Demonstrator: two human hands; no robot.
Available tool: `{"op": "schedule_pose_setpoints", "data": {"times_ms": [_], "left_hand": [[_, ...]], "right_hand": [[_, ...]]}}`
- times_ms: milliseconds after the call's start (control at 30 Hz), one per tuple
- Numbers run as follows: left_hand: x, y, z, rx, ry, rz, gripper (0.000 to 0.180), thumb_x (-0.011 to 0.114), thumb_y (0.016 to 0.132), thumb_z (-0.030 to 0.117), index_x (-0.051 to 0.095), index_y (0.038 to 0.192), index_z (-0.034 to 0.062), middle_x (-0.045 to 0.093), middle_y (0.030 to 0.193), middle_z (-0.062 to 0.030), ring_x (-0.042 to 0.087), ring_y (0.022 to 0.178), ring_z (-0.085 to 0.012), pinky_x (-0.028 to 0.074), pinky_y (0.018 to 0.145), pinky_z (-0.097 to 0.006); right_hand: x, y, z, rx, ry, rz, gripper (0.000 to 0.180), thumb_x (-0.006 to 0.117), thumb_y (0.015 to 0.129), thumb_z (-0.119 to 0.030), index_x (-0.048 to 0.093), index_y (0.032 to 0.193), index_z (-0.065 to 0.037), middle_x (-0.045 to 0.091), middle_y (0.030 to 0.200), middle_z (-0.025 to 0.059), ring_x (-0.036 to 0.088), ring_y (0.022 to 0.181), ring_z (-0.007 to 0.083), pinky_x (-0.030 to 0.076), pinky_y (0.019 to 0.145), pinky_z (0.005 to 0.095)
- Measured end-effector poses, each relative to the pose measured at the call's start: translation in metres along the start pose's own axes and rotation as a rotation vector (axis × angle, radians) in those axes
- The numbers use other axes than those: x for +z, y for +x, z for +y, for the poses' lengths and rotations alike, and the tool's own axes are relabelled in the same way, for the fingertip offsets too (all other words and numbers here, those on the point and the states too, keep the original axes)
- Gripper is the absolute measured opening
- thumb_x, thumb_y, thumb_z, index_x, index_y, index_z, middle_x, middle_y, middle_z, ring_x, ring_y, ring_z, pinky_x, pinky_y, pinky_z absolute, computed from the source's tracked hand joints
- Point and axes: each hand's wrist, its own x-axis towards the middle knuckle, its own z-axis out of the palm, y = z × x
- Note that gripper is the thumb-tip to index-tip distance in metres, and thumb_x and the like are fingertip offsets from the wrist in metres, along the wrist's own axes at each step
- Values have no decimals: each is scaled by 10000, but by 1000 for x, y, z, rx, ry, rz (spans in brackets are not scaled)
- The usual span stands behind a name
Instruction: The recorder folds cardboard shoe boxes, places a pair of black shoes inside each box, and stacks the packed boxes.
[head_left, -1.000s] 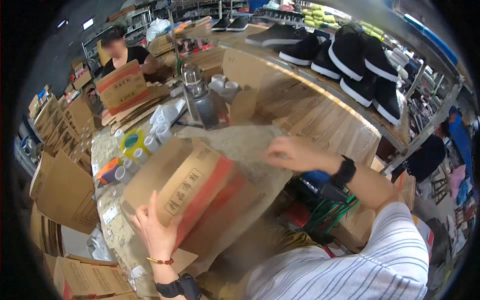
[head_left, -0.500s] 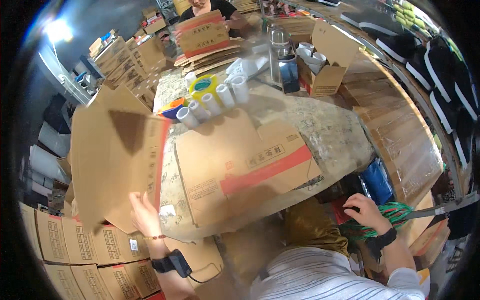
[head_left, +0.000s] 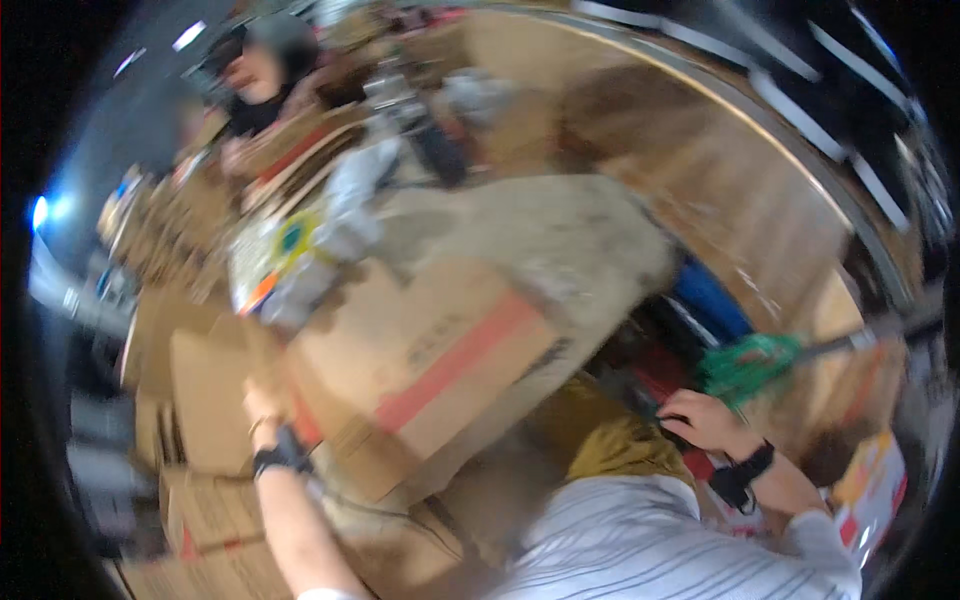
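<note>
The picture is smeared by motion. My left hand is closed on the edge of an unfolded brown cardboard box, whose panels stand up at the left of the table. In front of me a flattened cardboard carton with a red stripe lies on the table. To the right, over my lap's far side, my right hand has its fingers curled, with something dark under the fingertips that is too blurred to name. A bundle of green strapping is just beyond it.
White tubes and a yellow tape roll stand at the table's left. A person sits beyond, behind stacked cardboard. Brown boxes are piled lower left. Shoes with white soles line the rack at upper right.
The view has swung, so the table and carton sit turned and further left. The box in my left hand has come lower, its panels folding round. My right hand's fingers have curled more.
</note>
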Motion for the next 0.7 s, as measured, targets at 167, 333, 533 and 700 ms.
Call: {"op": "schedule_pose_setpoints", "data": {"times_ms": [167,333,533,700], "left_hand": [[28,-8,107,607,184,269,458,548,868,108,440,1301,4,490,1263,-211,465,1170,-357,374,1010,-410],[47,-161,270,953,-162,81,414,516,897,71,451,1298,-6,466,1302,-186,445,1218,-340,354,1033,-419],[85,-315,341,1239,-419,-537,314,609,783,-36,603,1088,39,496,1225,-192,492,1142,-367,423,972,-423],[105,-352,362,1289,-566,-752,306,637,743,-47,627,1041,26,522,1178,-176,535,1082,-335,466,903,-421]], "right_hand": [[41,-56,37,316,-38,15,195,543,866,-247,640,955,-103,606,956,101,608,917,293,510,743,400],[88,-88,56,474,-91,-45,200,540,795,-238,623,886,-81,628,919,163,614,892,354,505,711,460],[150,-161,104,712,234,191,249,581,843,-272,661,987,-85,672,939,153,632,857,366,503,729,451],[241,-301,140,1257,112,100,620,722,720,-203,474,1273,-68,417,1321,191,419,1218,395,424,968,447]]}}
